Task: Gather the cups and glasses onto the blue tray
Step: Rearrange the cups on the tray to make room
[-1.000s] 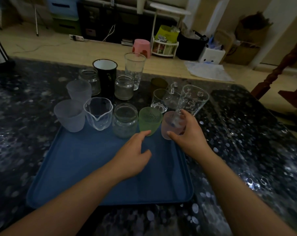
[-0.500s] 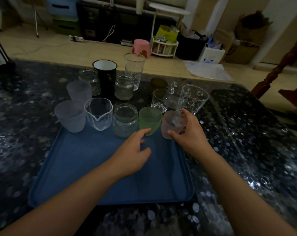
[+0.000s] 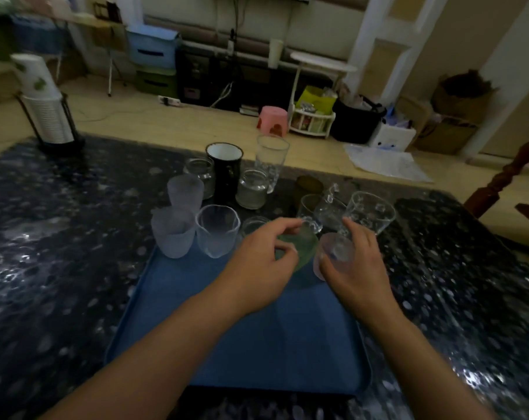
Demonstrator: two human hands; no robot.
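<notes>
Dim light falls over a cluttered room: a wood-coloured floor runs behind the tabletop [image 3: 60,237], which is dark and glossy with pale speckles. On the floor beyond stand a pink stool [image 3: 272,118], a white basket rack [image 3: 311,122] and stacked storage drawers [image 3: 154,65]; a holder of stacked paper cups [image 3: 49,116] sits on the tabletop's far left corner.

By my reading the task is partly done. The blue tray [image 3: 257,353] lies near the front edge, most of its floor bare. Along its far edge stand a frosted cup [image 3: 173,233], a clear spouted glass [image 3: 217,234], a small jar [image 3: 254,225] largely hidden by the hand, a green cup [image 3: 301,247] and a pinkish frosted cup [image 3: 333,256].

The left hand [image 3: 260,268] has its fingers curled at the rim of the green cup, seemingly pinching it, though blur makes the contact uncertain. The right hand [image 3: 357,268] wraps its grip round the pinkish frosted cup, at the tray's far right corner.

Left to gather, all on the tabletop behind the tray: a second frosted cup [image 3: 185,190], two glass jars [image 3: 201,174] [image 3: 252,189], a black enamel mug [image 3: 225,171], a tall tumbler [image 3: 270,162], a dark amber glass [image 3: 307,187], a handled clear cup [image 3: 310,212] and a printed glass [image 3: 370,212].
</notes>
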